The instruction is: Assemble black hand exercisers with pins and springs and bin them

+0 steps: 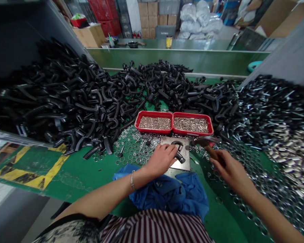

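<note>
On a small metal plate lies a black hooked part with a shiny pin-like piece at its bend. My left hand rests over its left side, fingers closed on it; the fingertips are partly hidden. My right hand grips the wooden handle of a hammer, its dark head raised just right of the plate, apart from the part. Behind the plate stand two red trays, the left tray holding tiny metal pieces and the right tray holding small pins.
Heaps of black parts cover the bench's left and back. Black-and-silver bolts pile up at right, above loose metal rings. A blue cloth lies before the plate. Yellow-black tape marks the left corner.
</note>
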`<state>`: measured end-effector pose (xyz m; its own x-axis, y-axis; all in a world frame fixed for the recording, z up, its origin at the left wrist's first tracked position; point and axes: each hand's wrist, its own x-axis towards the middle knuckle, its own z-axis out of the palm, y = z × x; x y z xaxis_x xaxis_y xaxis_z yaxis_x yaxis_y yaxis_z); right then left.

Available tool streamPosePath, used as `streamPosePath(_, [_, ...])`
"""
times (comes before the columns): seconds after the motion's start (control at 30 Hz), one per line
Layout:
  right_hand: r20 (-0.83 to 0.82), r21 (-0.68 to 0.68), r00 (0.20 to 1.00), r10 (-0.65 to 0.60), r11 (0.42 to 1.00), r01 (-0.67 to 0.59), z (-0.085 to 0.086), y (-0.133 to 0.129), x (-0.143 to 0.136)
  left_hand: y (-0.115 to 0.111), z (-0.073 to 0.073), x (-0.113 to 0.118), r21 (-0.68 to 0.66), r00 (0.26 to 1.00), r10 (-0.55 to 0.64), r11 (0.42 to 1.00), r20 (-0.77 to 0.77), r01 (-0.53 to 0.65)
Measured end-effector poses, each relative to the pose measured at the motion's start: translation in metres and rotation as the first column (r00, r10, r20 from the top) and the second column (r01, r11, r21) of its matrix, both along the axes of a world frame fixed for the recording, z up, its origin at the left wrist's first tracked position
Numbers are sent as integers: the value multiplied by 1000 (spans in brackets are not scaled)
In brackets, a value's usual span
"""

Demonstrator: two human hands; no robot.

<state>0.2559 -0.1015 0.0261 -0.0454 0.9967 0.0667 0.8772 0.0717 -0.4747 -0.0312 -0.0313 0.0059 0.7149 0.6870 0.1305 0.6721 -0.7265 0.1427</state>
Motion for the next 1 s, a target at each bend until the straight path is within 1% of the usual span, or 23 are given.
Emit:
streamPosePath(0.07, [-67,63,998,5,998,0,9,2,-16,-3,0,1,-22,1000,25,999,-8,-25])
streamPosePath(0.13, [-62,116,998,29,993,-21,10,6,-27,-3,0,3,-35,1000,23,999,1,-23])
streamPosePath(0.2, [-4,72,998,70,995,-69,7,11,-31,-2,1,3,-43,999,27,999,23,-26])
streamPosePath(0.27, [29,-10,993,113,994,-113,6,14,-32,-3,2,3,-58,996,69,996,49,-66])
streamPosePath(0.3, [14,-23,993,114,993,-114,8,14,-33,-4,2,3,-72,993,103,993,62,-98])
streamPosePath(0.33, [-22,-4,995,96,995,-96,11,12,-34,-4,2,2,-91,987,140,987,76,-133])
streamPosePath(0.4, [-106,99,994,32,995,-21,18,7,-40,-4,-1,3,-127,974,201,974,109,-187])
streamPosePath(0.43, [-129,146,991,17,989,2,20,5,-44,-4,-3,3,-140,966,226,968,128,-208])
streamPosePath(0.47, [-132,166,991,32,986,-10,21,3,-48,-4,-5,4,-148,958,245,963,146,-224])
streamPosePath(0.5, [-120,156,990,70,986,-51,21,3,-52,-4,-7,4,-153,952,259,960,162,-235])
streamPosePath(0.53, [-106,115,986,125,987,-113,19,4,-55,-4,-9,5,-156,949,267,958,171,-241])
streamPosePath(0.6, [-122,-10,970,208,977,-211,13,6,-57,-4,-9,6,-158,948,272,956,163,-247])
streamPosePath(0.63, [-164,-63,967,194,976,-207,10,7,-56,-4,-8,7,-159,951,268,957,152,-244])
streamPosePath(0.7, [-310,-156,949,61,981,-114,3,3,-52,-3,-5,7,-167,957,256,958,137,-232])
streamPosePath(0.73, [-393,-207,919,-36,977,-51,0,-3,-49,-2,-2,7,-178,959,244,960,144,-217])
streamPosePath(0.8, [-518,-323,825,-226,945,56,-6,-19,-42,1,5,5,-244,950,233,953,209,-180])
streamPosePath(0.83, [-545,-370,786,-290,925,85,-9,-27,-37,3,8,3,-317,932,247,935,265,-158])
streamPosePath(0.87, [-545,-397,774,-323,912,101,-13,-35,-31,5,10,1,-414,905,275,902,325,-125])
streamPosePath(0.9, [-514,-394,795,-322,912,114,-16,-41,-25,7,12,-2,-518,870,316,851,378,-84])
streamPosePath(0.93, [-458,-357,841,-289,926,123,-19,-44,-18,9,12,-4,-603,833,366,797,416,-49])
streamPosePath(0.97, [-375,-289,896,-237,948,130,-21,-43,-11,11,12,-7,-650,801,411,759,436,-36])
streamPosePath(1.0, [-272,-202,943,-192,969,140,-24,-38,-3,12,10,-10,-655,783,438,754,441,-52])
